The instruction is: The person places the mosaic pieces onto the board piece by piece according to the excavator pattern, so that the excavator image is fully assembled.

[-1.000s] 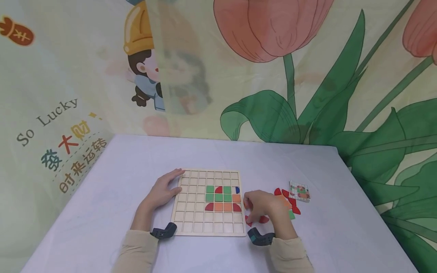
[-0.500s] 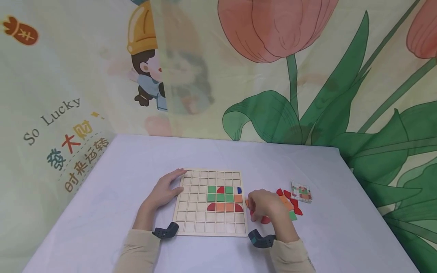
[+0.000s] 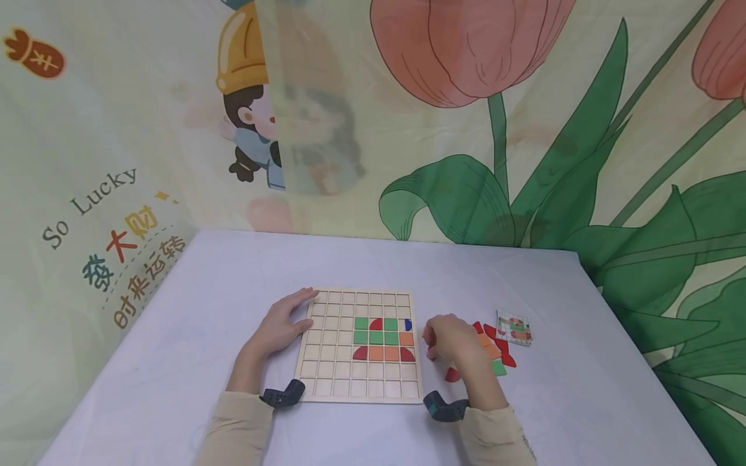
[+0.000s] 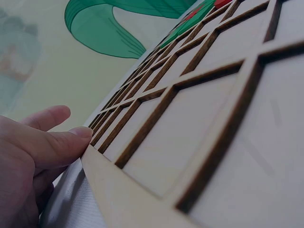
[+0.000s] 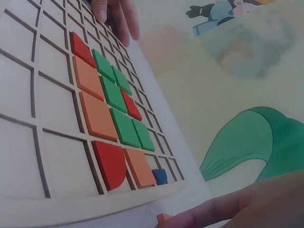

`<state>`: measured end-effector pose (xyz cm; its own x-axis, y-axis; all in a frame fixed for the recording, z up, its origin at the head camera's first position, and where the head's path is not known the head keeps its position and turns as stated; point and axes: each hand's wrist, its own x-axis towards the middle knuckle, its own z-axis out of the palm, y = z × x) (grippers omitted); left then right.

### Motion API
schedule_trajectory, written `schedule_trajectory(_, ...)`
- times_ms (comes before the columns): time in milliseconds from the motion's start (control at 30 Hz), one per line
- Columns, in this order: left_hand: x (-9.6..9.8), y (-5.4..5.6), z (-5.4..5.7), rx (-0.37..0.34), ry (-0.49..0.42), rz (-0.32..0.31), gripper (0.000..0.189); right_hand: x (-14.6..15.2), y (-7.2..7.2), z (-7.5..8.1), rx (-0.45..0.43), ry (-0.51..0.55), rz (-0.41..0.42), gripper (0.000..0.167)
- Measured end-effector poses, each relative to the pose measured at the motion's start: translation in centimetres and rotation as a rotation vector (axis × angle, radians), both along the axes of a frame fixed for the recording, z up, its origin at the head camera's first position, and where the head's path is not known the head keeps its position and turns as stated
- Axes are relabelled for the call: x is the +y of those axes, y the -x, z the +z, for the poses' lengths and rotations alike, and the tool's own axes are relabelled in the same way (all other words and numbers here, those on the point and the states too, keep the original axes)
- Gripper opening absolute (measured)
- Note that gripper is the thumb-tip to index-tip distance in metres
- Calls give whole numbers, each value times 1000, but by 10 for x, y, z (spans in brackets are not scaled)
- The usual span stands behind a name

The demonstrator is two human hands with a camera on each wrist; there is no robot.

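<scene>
A wooden grid board (image 3: 326,388) lies on the white table, with green, orange, red and blue tiles in some cells. My left hand (image 3: 283,323) rests at the board's left edge, its thumb (image 4: 78,135) touching the frame in the left wrist view. My right hand (image 3: 451,338) is just right of the board, its fingers curled down. At those fingertips, an orange tile (image 5: 164,219) shows partly in the right wrist view; the rest is hidden by the hand. A small blue tile (image 5: 160,176) sits in a cell near the board's right edge.
Right of the board lie loose tiles: a red one (image 3: 452,375), a green one (image 3: 498,367) and several red and orange ones, partly behind the right hand. A pattern card (image 3: 514,327) lies beyond them. A printed cloth (image 3: 326,129) hangs behind the table.
My right hand has shifted slightly right and away from me. The orange and red tiles seen beside its fingers earlier are now hidden in the head view. The left hand stays on the board.
</scene>
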<state>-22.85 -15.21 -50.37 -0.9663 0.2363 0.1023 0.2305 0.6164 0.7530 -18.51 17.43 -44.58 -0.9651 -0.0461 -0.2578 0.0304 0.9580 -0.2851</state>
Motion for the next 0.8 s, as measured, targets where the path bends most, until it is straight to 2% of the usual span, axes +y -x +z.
schedule_trajectory(133,0,0,-1,-1,-1,0,61,9,5,0,-10,15,-7,26)
schedule_trajectory(233,0,0,-1,-4,-4,4,61,15,7,1,-56,47,7,32)
schedule_trajectory(333,1,0,-1,-6,-1,9,61,19,9,-1,-65,74,35,36)
schedule_trajectory(800,-1,2,-3,-1,-7,-12,61,46,19,-19,-4,218,100,20)
